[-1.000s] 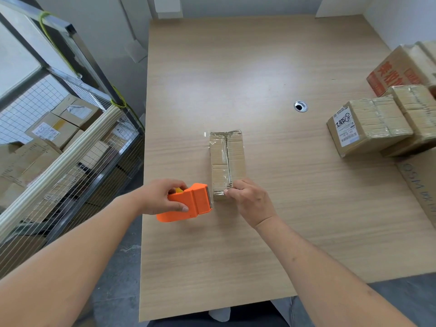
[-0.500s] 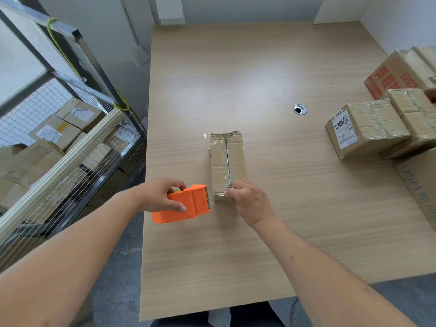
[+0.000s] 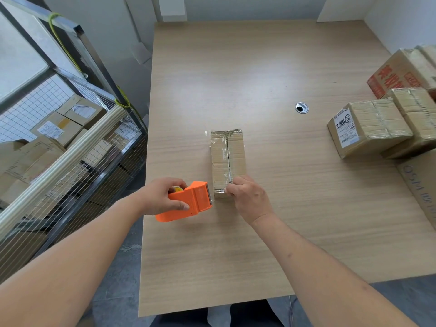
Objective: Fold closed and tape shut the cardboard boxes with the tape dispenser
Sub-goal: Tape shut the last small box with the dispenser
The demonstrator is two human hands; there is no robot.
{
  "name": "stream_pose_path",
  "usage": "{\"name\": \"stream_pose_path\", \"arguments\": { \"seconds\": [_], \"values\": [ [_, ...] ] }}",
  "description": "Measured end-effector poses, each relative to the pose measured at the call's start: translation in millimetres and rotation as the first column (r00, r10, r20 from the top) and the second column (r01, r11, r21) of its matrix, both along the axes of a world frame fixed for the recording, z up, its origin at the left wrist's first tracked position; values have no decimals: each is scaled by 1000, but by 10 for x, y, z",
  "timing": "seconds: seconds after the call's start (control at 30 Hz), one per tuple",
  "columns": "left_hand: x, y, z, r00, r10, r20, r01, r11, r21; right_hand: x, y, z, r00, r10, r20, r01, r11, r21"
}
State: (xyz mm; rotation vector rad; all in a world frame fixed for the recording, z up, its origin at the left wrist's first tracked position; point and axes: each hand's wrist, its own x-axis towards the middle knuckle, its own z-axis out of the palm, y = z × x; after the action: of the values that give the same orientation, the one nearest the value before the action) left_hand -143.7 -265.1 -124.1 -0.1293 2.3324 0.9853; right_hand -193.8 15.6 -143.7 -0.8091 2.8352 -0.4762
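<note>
Cardboard box point(image 3: 227, 159): small, flaps folded shut, clear tape along its top seam; lies mid-surface point(image 3: 259, 67), long axis near to far. Tape dispenser point(image 3: 188, 202): orange, gripped by the left hand point(image 3: 160, 195), its blade end touching the box's near left corner. Right hand point(image 3: 249, 197): fingers curled on the box's near end, pressing the tape. Taped boxes point(image 3: 370, 128): stacked at right edge.

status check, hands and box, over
Left hand grips orange tape dispenser. Right hand pinches tape at near end of small box. Nothing in the way.
</note>
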Motion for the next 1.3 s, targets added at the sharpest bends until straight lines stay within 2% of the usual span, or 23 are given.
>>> {"name": "stream_pose_path", "arguments": {
  "seconds": [0.5, 0.8, 1.1, 1.3],
  "values": [
    [-125, 191, 21, 998, 22, 66, -17, 997, -76, 26, -43, 25, 1000, -8, -1, 9, 999, 47],
    [-197, 157, 99, 992, 14, 122, -9, 999, -35, 25, -49, 27, 1000, -15, -3, 15, 999, 52],
    [-17, -16, 61, 982, 26, 186, -41, 996, 77, 22, -43, 16, 1000, -14, -6, 14, 1000, 28],
    [54, -80, 66, 983, 13, 181, -36, 992, 119, 44, -35, 40, 1000, -4, -2, 4, 1000, 9]
  ]
}}
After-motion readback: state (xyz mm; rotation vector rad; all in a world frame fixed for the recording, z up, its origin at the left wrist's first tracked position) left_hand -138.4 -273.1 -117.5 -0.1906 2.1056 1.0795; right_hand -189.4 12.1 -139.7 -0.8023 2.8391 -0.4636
